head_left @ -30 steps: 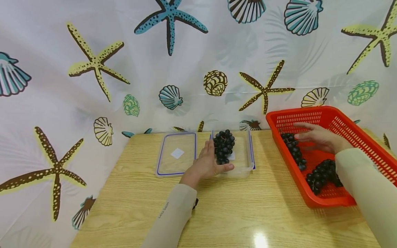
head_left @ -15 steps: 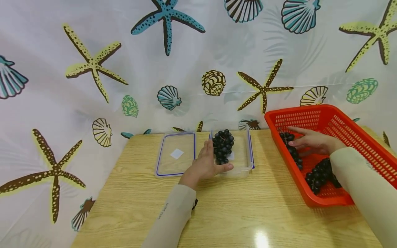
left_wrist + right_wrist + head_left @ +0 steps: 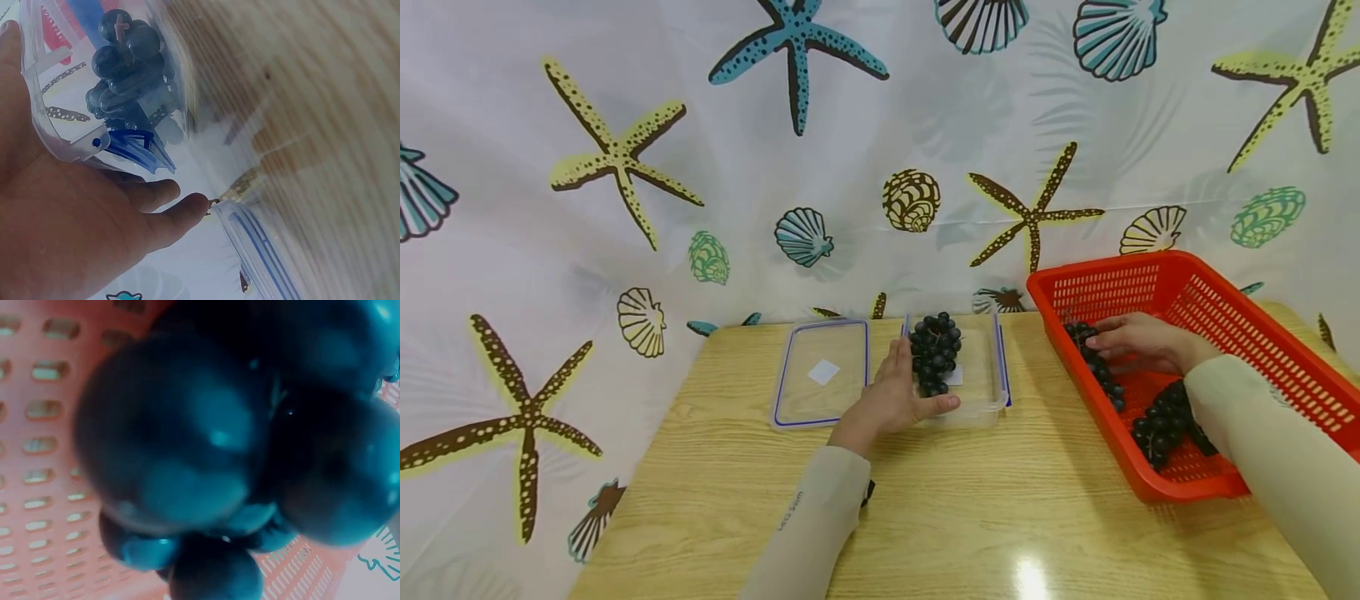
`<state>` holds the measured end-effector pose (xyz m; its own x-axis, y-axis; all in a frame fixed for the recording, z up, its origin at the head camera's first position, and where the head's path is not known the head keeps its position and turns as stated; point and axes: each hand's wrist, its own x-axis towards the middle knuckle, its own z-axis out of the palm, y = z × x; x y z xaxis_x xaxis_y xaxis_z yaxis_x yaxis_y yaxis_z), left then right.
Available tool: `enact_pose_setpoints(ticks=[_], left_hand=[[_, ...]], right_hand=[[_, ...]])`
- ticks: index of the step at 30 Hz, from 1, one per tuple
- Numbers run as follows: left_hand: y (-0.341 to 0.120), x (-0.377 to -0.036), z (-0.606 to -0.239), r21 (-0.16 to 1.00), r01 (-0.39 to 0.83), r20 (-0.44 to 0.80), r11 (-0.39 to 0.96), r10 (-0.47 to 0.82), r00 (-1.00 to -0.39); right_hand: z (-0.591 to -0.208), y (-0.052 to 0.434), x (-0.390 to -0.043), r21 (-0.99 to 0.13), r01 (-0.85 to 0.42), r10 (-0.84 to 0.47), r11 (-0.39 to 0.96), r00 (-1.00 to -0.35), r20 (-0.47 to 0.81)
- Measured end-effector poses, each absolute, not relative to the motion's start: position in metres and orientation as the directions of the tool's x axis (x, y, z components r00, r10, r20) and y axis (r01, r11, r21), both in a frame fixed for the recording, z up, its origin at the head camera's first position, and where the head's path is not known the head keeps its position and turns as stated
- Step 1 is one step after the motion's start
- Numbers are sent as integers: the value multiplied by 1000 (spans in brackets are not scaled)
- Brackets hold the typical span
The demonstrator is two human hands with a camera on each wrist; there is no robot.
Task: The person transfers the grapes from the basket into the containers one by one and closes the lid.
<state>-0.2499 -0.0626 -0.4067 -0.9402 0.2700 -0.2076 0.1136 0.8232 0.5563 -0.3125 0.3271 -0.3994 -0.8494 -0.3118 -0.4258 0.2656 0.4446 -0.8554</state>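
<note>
Grape bunch, dark, at the right hand (image 3: 1101, 375): inside the red basket (image 3: 1093, 421), along its 9 o'clock wall. Right hand (image 3: 1138, 340) at the bunch's 2 o'clock, thumb at the grapes and fingers bent over them; whether they pinch it cannot be told.

Second basket bunch (image 3: 1159, 429): at 4 o'clock from the first, partly hidden by the right sleeve (image 3: 1247, 417).

Boxed bunch (image 3: 935, 354): within the clear container (image 3: 979, 367), toward its 9 o'clock side; the container sits at 9 o'clock from the basket.

Left hand (image 3: 891, 396): between 7 and 8 o'clock from the boxed bunch; fingers straight along the container's wall, thumb spread along its near side.

Lid (image 3: 820, 396), blue-edged: flat on the table (image 3: 940, 517), 9 o'clock of the container, off it.

Progress, judged: partway. Done: one bunch boxed. Outstanding: two visible bunches in the basket; container uncovered.
</note>
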Motion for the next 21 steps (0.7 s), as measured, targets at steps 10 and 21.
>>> enact_pose_setpoints(ticks=[10, 21], left_hand=[[-63, -250, -407, 561, 112, -212, 820, 274, -938], [-61, -252, -409, 564, 105, -214, 819, 268, -939]], right_hand=[[-400, 318, -312, -845, 230, -312, 482, -857, -411], [-404, 305, -314, -813, 173, -292, 557, -875, -387]])
